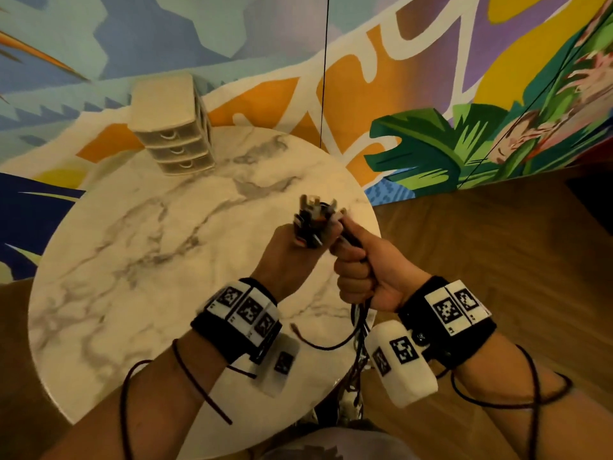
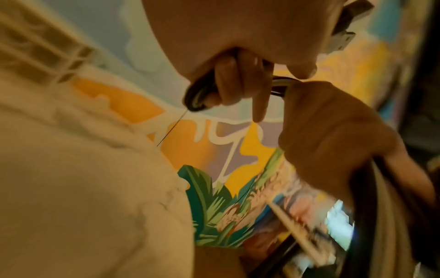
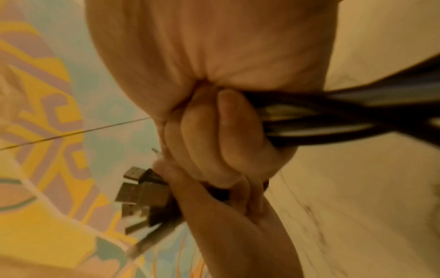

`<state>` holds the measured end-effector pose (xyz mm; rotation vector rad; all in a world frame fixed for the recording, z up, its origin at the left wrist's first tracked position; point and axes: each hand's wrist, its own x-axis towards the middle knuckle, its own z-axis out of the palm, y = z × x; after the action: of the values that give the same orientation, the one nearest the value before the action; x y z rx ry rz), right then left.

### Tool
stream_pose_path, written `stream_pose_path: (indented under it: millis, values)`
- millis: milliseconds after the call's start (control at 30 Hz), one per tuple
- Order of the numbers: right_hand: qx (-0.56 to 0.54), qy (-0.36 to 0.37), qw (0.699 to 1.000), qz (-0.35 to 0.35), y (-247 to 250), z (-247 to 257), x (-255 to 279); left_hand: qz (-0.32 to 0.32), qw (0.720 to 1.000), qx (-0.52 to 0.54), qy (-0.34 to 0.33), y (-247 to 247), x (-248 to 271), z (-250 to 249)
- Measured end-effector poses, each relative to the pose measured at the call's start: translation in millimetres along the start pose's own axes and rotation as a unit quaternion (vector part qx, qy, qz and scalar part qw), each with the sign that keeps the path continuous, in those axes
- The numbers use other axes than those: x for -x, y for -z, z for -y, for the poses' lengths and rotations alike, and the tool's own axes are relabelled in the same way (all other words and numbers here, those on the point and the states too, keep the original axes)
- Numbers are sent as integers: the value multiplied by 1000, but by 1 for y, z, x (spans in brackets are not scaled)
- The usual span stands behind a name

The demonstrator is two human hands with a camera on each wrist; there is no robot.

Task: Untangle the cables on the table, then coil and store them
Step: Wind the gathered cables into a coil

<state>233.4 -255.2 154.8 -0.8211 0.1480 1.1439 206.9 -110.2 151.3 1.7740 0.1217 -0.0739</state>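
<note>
Both hands hold one bundle of dark cables above the round marble table (image 1: 132, 260). My left hand (image 1: 295, 247) grips the bundle just below a cluster of USB plugs (image 1: 315, 214) that stick up from its fist. My right hand (image 1: 358, 260) is fisted round the same cables (image 1: 360, 320) right beside it; their loose lengths hang down past the table's near edge. In the left wrist view the left hand (image 2: 238, 84) curls round looped cables (image 2: 197, 96). In the right wrist view the right hand (image 3: 214, 135) clamps the cables (image 3: 321, 116), with the plugs (image 3: 140, 193) beyond.
A small beige three-drawer organiser (image 1: 172, 127) stands at the table's far left edge. One loose cable end (image 1: 297, 330) lies on the marble near my left wrist. A painted mural wall (image 1: 431, 94) rises behind, and wooden floor (image 1: 497, 244) lies to the right.
</note>
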Motion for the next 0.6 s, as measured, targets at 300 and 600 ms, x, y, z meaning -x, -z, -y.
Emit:
stream_pose_path:
  millis: [300, 600]
  values:
    - [186, 50, 976, -103, -1, -3, -5, -117, 975, 166, 93, -7, -13, -3]
    - [560, 175, 749, -307, 1, -30, -3, -213, 968, 112, 68, -21, -14, 0]
